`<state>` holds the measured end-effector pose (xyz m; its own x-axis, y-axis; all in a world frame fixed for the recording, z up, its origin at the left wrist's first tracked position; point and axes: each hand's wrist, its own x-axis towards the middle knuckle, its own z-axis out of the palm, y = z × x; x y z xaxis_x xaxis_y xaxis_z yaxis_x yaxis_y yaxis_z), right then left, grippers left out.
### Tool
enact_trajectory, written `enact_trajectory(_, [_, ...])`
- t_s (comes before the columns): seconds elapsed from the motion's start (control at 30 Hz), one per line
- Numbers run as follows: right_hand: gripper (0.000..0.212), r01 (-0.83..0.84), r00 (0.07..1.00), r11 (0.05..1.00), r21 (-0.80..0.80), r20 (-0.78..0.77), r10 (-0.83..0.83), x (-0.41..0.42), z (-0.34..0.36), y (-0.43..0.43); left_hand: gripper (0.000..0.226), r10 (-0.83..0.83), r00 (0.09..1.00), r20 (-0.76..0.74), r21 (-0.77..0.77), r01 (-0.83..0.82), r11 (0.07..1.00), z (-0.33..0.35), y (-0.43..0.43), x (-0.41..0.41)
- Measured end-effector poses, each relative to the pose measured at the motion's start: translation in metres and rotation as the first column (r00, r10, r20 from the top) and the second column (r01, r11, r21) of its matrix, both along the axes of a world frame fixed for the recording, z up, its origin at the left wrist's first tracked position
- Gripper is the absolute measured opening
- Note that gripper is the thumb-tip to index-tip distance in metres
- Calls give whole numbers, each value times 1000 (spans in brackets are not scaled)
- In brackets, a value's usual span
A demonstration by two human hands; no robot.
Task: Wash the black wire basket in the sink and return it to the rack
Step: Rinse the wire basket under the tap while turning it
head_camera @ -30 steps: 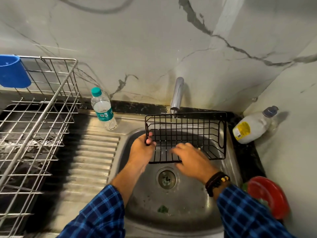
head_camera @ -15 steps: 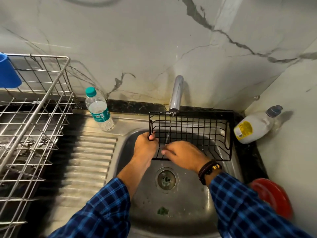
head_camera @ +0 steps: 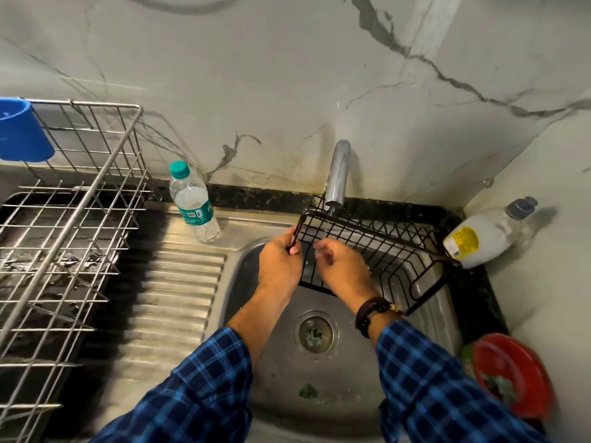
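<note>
The black wire basket (head_camera: 377, 247) hangs tilted over the steel sink (head_camera: 351, 372), right under the chrome tap (head_camera: 337, 172), from which a thin stream of water falls. My left hand (head_camera: 279, 262) grips the basket's left end wire. My right hand (head_camera: 343, 270) lies against the basket's wire face, fingers near the stream; whether they hold a wire is unclear. The silver wire dish rack (head_camera: 70, 238) stands at the left on the counter.
A water bottle (head_camera: 193, 203) stands on the ribbed drainboard (head_camera: 172, 302). A blue cup (head_camera: 22, 132) hangs on the rack's back. A white soap bottle (head_camera: 486, 231) lies in the right corner, and a red bowl (head_camera: 508, 375) sits front right. The marble wall is close behind.
The basket has tipped so its right end sits lower and nearer the soap bottle. My right hand has moved left along the wires toward my left hand and the water stream.
</note>
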<state>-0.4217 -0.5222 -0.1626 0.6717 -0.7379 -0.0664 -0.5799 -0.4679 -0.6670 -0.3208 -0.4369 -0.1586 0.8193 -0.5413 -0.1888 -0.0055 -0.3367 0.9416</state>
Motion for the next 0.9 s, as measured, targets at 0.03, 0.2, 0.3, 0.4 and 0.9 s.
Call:
enact_trajectory(0.03, [26, -111, 992, 985, -131, -67, 103, -5, -1, 2, 32, 25, 999, -43, -48, -27, 998, 3, 1, 0])
enact_trajectory(0.2, [52, -371, 909, 877, -305, -311, 277, -30, 3, 3, 44, 108, 988, -107, -178, -126, 976, 5, 9, 3])
enact_trajectory(0.3, [52, -336, 927, 855, -395, -297, 227, -43, 3, 0, 53, 87, 992, -93, -188, -104, 977, 8, 12, -2])
enact_trajectory(0.4, [44, -64, 997, 936, -346, -63, 45, -57, 7, -9, 53, 109, 990, -92, -203, -126, 971, 9, 17, 3])
enact_trajectory(0.9, [15, -160, 987, 978, -131, -54, 154, 10, -10, 25, 44, 254, 946, -203, -159, -288, 944, -9, 26, 7])
